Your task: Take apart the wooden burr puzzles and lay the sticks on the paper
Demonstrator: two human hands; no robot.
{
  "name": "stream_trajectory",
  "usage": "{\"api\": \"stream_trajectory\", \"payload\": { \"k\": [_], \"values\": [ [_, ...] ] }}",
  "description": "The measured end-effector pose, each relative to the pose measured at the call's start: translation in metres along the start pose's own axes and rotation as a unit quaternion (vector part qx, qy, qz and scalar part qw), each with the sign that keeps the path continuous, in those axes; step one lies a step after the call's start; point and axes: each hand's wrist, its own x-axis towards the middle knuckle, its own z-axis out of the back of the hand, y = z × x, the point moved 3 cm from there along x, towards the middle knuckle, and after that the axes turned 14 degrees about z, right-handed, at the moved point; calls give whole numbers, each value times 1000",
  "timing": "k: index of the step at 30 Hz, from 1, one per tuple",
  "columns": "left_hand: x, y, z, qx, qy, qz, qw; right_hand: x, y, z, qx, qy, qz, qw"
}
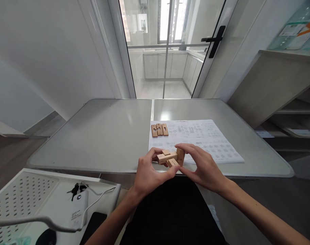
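Between my two hands, just above the table's front edge, is a partly joined wooden interlocking puzzle (167, 157) of light blocks. My left hand (151, 170) is closed round its left side, thumb at the lower front. With thumb and fingers, my right hand (202, 165) pinches an upright flat wooden piece (181, 156) at the puzzle's right end. Whether that piece is locked into the others I cannot tell. Beyond my hands, three flat slotted wooden pieces (159, 130) lie side by side on a printed instruction sheet (211, 136).
The grey folding table (101, 136) has a seam down its middle. At lower left, a white perforated tray (60, 183) holds keys (74, 191), a white boxy device (79, 207) with a cable and a dark phone-like slab (95, 226). Shelves (280, 81) stand at right, a glass door (167, 68) behind.
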Motion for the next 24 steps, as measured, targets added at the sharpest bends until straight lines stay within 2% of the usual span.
{"api": "stream_trajectory", "payload": {
  "k": [5,10,13,20,24],
  "values": [
    [9,18,8,7,-20,-9,1000,-9,-24,-4,-10,11,-55,998],
    [16,34,8,10,-29,-34,999,-26,-62,-27,-10,60,-161,985],
    [17,41,5,6,-19,-49,999,-34,-77,-40,-26,84,-201,976],
    [17,46,3,-4,1,-59,998,-40,-86,-52,-64,105,-203,972],
    [17,46,3,-4,10,-58,998,-41,-85,-52,-71,102,-196,973]
  ]
}}
